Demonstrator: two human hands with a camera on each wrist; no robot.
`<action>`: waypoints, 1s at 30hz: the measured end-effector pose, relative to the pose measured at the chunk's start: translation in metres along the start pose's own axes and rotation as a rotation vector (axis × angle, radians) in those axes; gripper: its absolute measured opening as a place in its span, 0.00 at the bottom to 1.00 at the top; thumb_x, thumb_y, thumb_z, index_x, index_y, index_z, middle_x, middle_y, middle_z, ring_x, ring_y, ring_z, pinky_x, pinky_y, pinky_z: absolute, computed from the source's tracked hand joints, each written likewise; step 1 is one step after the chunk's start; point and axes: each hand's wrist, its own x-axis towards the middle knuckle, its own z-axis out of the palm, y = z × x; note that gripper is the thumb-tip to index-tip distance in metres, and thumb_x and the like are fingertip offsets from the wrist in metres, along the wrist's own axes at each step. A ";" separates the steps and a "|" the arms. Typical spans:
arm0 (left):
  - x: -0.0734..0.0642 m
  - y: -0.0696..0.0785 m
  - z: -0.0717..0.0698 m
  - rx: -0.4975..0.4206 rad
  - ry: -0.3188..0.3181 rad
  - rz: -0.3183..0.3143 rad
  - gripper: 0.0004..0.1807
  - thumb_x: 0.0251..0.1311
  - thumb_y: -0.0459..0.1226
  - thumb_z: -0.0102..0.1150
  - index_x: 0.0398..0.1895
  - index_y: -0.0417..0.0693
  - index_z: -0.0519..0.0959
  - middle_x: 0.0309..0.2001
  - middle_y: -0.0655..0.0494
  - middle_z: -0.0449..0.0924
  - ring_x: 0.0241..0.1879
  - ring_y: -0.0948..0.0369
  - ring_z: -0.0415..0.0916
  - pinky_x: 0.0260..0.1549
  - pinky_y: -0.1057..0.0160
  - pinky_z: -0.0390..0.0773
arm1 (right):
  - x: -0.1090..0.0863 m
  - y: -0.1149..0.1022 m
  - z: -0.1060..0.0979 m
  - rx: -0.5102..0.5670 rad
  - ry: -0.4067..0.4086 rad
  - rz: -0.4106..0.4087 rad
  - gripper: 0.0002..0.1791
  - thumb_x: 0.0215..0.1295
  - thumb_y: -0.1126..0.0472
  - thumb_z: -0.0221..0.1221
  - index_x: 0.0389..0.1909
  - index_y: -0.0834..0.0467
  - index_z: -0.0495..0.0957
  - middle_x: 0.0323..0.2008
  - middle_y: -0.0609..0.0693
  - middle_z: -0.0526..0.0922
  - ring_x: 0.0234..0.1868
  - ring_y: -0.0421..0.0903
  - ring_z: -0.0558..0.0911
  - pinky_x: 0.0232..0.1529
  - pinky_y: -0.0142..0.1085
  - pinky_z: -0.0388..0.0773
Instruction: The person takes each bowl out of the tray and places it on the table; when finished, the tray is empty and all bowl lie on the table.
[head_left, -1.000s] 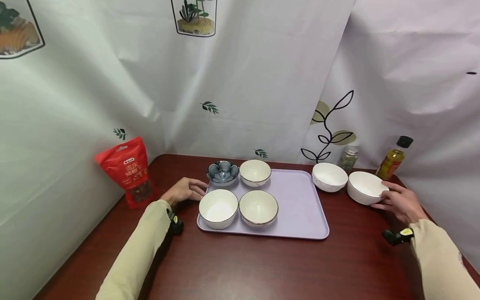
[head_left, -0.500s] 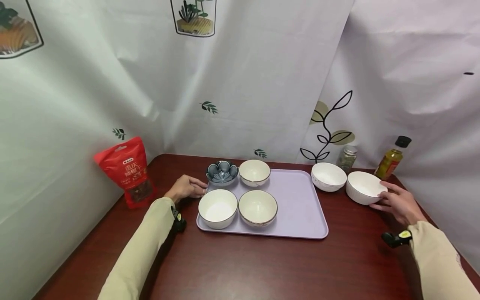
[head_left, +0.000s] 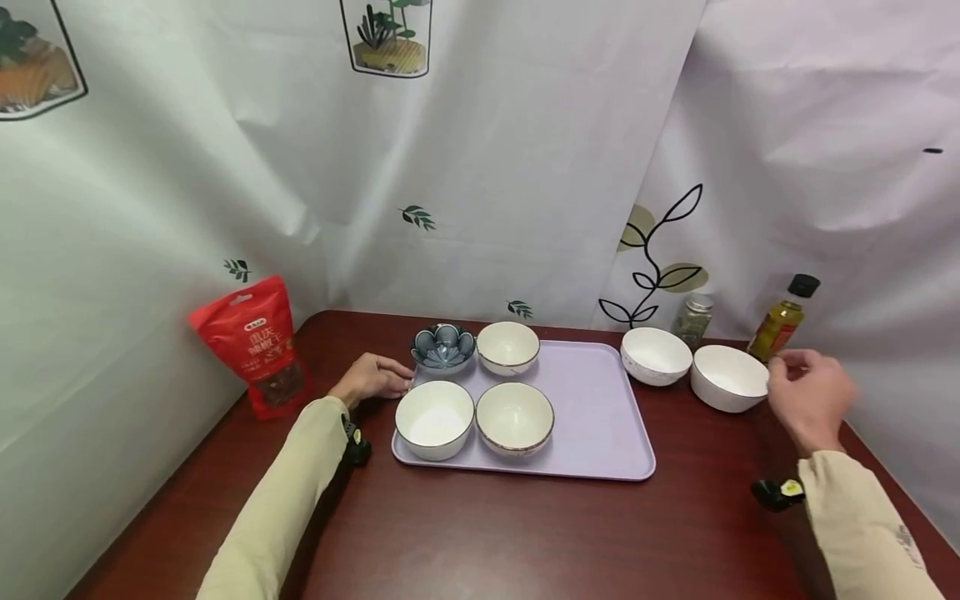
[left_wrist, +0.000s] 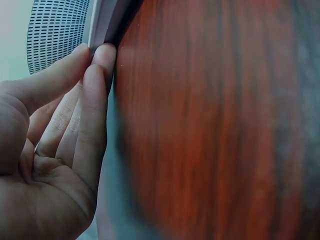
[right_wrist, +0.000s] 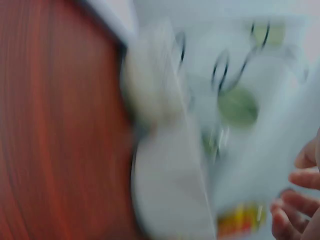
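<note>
At the left rim of the lilac tray (head_left: pixel 592 408), my left hand (head_left: pixel 372 379) pinches the edge between thumb and fingertips. The left wrist view shows the thumb (left_wrist: pixel 62 75) at the rim. On the tray stand a dark flower-shaped bowl (head_left: pixel 443 348), a cream bowl (head_left: pixel 509 346), a white bowl (head_left: pixel 435 419) and another cream bowl (head_left: pixel 517 418). My right hand (head_left: pixel 812 396) is raised beside a ribbed white bowl (head_left: pixel 729 379), holding nothing, its fingers loosely bent. Left of that bowl sits a speckled white bowl (head_left: pixel 656 356). The right wrist view is blurred.
An oil bottle (head_left: pixel 783 318) and a small spice jar (head_left: pixel 693 319) stand behind the right-hand bowls. A red pouch (head_left: pixel 258 346) stands at the left. Dark wooden table (head_left: pixel 540 533) lies in front of the tray; patterned cloth (head_left: pixel 487 167) hangs behind.
My right hand has let go of the ribbed white bowl and lifted away from it. The left hand and the bowls on the tray have stayed in place.
</note>
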 end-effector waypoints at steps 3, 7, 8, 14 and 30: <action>-0.001 0.000 0.000 -0.009 0.005 0.001 0.18 0.55 0.26 0.69 0.50 0.28 0.83 0.34 0.48 0.90 0.27 0.68 0.84 0.31 0.68 0.88 | -0.013 -0.034 0.006 0.057 -0.054 -0.160 0.15 0.69 0.59 0.56 0.45 0.66 0.84 0.30 0.60 0.87 0.27 0.33 0.78 0.33 0.29 0.68; -0.001 -0.001 0.000 -0.006 -0.014 0.009 0.19 0.55 0.26 0.69 0.51 0.28 0.82 0.34 0.47 0.90 0.28 0.68 0.84 0.32 0.68 0.88 | -0.037 -0.076 0.025 0.223 -0.458 -0.271 0.14 0.72 0.60 0.58 0.50 0.66 0.81 0.34 0.65 0.87 0.23 0.27 0.78 0.25 0.28 0.77; 0.000 -0.002 -0.001 -0.004 -0.022 0.011 0.19 0.55 0.26 0.69 0.51 0.27 0.82 0.35 0.47 0.90 0.28 0.68 0.84 0.32 0.68 0.88 | -0.045 -0.085 0.032 0.294 -0.563 -0.254 0.15 0.72 0.61 0.58 0.51 0.68 0.80 0.37 0.66 0.86 0.25 0.31 0.81 0.25 0.30 0.80; 0.001 0.000 -0.001 -0.023 -0.043 0.013 0.20 0.54 0.25 0.69 0.51 0.26 0.81 0.35 0.47 0.90 0.28 0.69 0.83 0.33 0.69 0.87 | -0.082 -0.126 0.080 0.578 -0.942 -0.014 0.24 0.72 0.64 0.57 0.63 0.73 0.69 0.51 0.68 0.77 0.45 0.47 0.84 0.36 0.41 0.90; 0.001 -0.004 -0.002 -0.044 -0.050 0.017 0.20 0.55 0.26 0.70 0.52 0.27 0.81 0.34 0.50 0.90 0.29 0.69 0.84 0.34 0.69 0.88 | -0.117 -0.155 0.126 0.715 -1.144 0.126 0.39 0.60 0.74 0.54 0.75 0.59 0.60 0.53 0.69 0.74 0.39 0.50 0.84 0.35 0.48 0.90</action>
